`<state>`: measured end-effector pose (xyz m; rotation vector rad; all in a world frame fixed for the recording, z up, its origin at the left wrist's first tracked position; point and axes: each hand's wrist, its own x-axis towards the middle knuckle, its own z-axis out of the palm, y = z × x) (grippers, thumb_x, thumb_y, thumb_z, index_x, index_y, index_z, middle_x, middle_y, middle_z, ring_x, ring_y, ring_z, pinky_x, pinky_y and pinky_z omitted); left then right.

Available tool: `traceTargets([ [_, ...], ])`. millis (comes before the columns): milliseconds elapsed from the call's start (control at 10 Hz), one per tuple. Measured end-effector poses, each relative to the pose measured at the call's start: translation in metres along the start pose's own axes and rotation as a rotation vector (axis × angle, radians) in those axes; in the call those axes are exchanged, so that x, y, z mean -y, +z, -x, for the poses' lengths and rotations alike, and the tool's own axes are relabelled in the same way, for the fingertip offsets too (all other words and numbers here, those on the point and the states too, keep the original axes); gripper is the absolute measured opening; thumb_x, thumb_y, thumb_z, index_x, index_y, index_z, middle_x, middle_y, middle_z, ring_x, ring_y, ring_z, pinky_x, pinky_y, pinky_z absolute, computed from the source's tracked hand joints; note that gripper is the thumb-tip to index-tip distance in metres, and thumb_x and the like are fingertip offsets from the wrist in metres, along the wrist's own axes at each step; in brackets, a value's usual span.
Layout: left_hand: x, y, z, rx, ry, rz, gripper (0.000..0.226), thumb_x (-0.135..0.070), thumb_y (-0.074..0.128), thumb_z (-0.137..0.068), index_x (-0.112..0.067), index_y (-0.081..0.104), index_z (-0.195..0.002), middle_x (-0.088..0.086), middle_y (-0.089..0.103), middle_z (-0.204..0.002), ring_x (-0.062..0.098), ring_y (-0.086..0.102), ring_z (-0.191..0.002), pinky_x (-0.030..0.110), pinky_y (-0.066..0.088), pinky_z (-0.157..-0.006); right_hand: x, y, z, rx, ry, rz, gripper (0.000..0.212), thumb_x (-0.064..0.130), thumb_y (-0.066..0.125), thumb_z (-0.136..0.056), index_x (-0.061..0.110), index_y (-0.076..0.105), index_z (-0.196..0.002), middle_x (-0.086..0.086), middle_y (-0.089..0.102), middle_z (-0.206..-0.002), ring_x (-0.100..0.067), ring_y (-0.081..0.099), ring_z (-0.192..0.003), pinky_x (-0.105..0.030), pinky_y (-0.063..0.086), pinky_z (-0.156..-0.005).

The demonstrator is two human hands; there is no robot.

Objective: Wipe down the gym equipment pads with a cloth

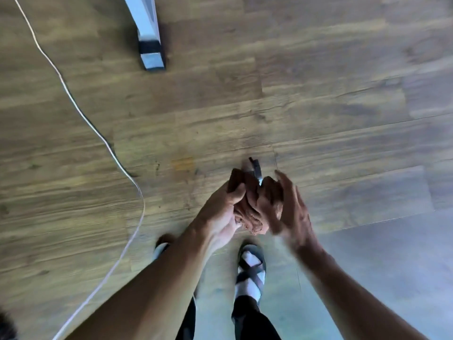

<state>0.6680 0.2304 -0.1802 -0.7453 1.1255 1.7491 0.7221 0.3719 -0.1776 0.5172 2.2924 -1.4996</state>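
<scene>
A bunched brown cloth [250,212] is held low in the middle of the head view, above the wooden floor. My left hand [220,214] grips its left side, thumb over the top fold. My right hand [289,209] is blurred against the cloth's right side, fingers spread, touching or just beside it. A small dark object with a shiny tip [256,169] sticks up behind the cloth; I cannot tell which hand holds it. No equipment pad is in view.
A white metal frame leg with a black band [149,42] stands on the floor at the upper left. A thin white cable [98,133] snakes down the left side. My feet in sandals and white socks [251,271] stand below the hands.
</scene>
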Motion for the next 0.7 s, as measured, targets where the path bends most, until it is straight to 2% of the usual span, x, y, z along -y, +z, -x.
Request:
traceTargets([
  [100, 0.009, -0.008, -0.043, 0.013, -0.013, 0.079, 0.021, -0.022, 0.046, -0.102, -0.020, 0.063, -0.114, 0.006, 0.072, -0.106, 0.022, 0.065, -0.100, 0.045, 0.045, -0.095, -0.022, -0.001, -0.040, -0.044, 0.295, -0.276, 0.080, 0.058, 0.059, -0.073, 0.028, 0.041, -0.145, -0.008, 0.045, -0.151, -0.023, 0.045, -0.134, -0.047, 0.033, -0.116],
  [200, 0.007, -0.007, -0.068, 0.067, -0.003, 0.103, 0.026, -0.025, 0.046, -0.103, -0.018, 0.062, -0.122, 0.005, 0.071, -0.113, 0.023, 0.064, -0.106, 0.046, 0.043, -0.100, -0.033, -0.004, -0.061, 0.081, 0.390, -0.611, 0.063, 0.058, 0.065, -0.080, 0.007, 0.064, -0.118, -0.013, 0.069, -0.117, -0.028, 0.063, -0.105, -0.062, 0.050, -0.090],
  [300, 0.003, -0.007, -0.090, 0.004, 0.056, 0.082, 0.030, -0.028, 0.050, -0.101, -0.015, 0.058, -0.128, 0.005, 0.069, -0.119, 0.024, 0.064, -0.111, 0.046, 0.046, -0.095, -0.049, -0.008, -0.085, -0.135, 0.264, -0.652, 0.036, 0.030, 0.078, -0.082, 0.003, 0.065, -0.103, -0.008, 0.070, -0.090, -0.021, 0.068, -0.082, -0.037, 0.054, -0.069],
  [400, -0.001, -0.008, -0.103, -0.176, 0.096, 0.021, 0.024, -0.033, 0.062, -0.094, -0.023, 0.063, -0.115, -0.002, 0.072, -0.112, 0.021, 0.067, -0.104, 0.047, 0.046, -0.091, -0.054, -0.009, -0.109, -0.381, 0.172, -0.415, 0.015, 0.012, 0.075, -0.087, 0.021, 0.063, -0.088, 0.003, 0.066, -0.083, -0.003, 0.063, -0.071, -0.019, 0.049, -0.060],
  [500, -0.001, -0.008, -0.107, -0.230, 0.032, -0.118, 0.022, -0.035, 0.064, -0.092, -0.024, 0.063, -0.111, -0.005, 0.069, -0.099, 0.017, 0.063, -0.087, 0.044, 0.046, -0.091, -0.068, -0.008, -0.126, -0.369, 0.175, -0.186, 0.017, 0.018, 0.075, -0.088, 0.027, 0.063, -0.093, 0.009, 0.068, -0.088, -0.008, 0.063, -0.080, -0.022, 0.049, -0.068],
  [600, -0.001, -0.013, -0.109, -0.295, -0.019, -0.289, 0.047, -0.042, 0.058, -0.095, -0.018, 0.052, -0.134, -0.002, 0.068, -0.104, 0.018, 0.062, -0.098, 0.043, 0.044, -0.098, -0.077, -0.006, -0.133, -0.318, 0.232, -0.077, 0.018, 0.027, 0.073, -0.090, 0.034, 0.063, -0.103, -0.001, 0.073, -0.106, -0.021, 0.067, -0.089, -0.039, 0.053, -0.073],
  [700, 0.000, -0.028, -0.106, -0.265, -0.052, -0.419, 0.072, -0.055, 0.056, -0.091, -0.027, 0.028, -0.152, 0.001, 0.041, -0.152, 0.023, 0.050, -0.128, 0.046, 0.038, -0.106, -0.078, -0.009, -0.119, -0.285, 0.333, 0.071, 0.043, 0.034, 0.063, -0.097, 0.028, 0.048, -0.137, -0.005, 0.063, -0.128, -0.026, 0.062, -0.107, -0.046, 0.052, -0.091],
])
